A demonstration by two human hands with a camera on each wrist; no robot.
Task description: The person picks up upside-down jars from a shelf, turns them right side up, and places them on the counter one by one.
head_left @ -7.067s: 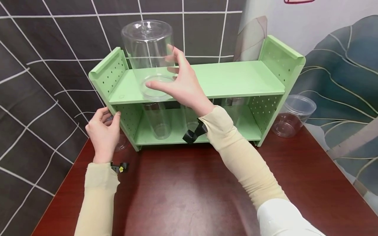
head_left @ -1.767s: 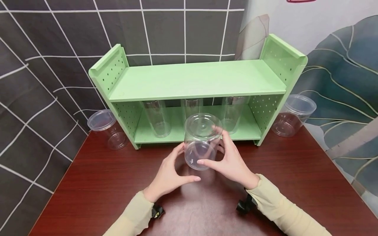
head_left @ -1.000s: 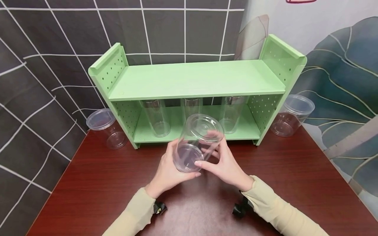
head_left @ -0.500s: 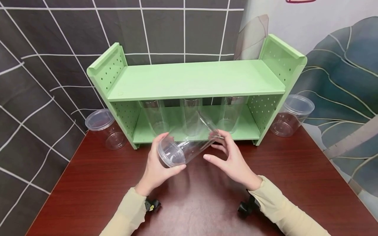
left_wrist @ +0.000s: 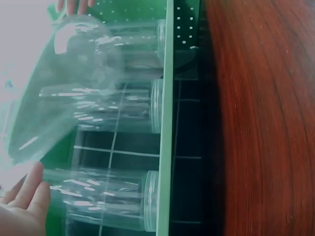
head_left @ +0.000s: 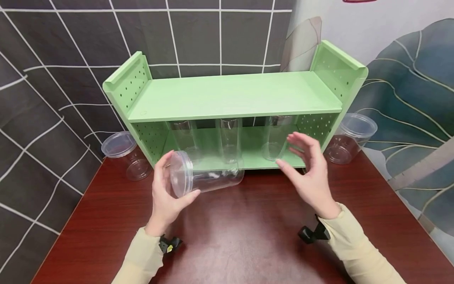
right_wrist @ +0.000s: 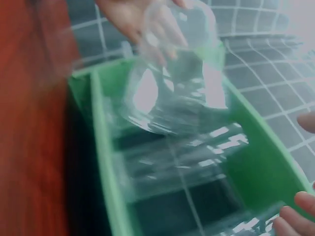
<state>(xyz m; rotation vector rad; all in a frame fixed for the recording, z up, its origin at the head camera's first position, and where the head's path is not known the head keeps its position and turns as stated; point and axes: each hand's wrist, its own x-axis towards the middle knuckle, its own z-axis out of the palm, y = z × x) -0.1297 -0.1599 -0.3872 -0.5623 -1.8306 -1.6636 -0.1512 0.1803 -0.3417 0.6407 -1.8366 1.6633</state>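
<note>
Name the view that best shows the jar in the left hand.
The head view: the jar, sideways in the left hand, shows end to end. The left wrist view has it foreshortened; the right wrist view has it blurred.

left hand [right_wrist: 130, 18] grips clear jar [right_wrist: 179, 91] | green shelf [right_wrist: 258, 182] beyond, more jars [right_wrist: 170, 164] inside | right hand [right_wrist: 298, 216] apart

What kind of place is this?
Probably an indoor work corner, though I can't tell which building: there's a reddish-brown table, a pale green two-tier metal-looking shelf and a dark grey, white-lined wall.
</note>
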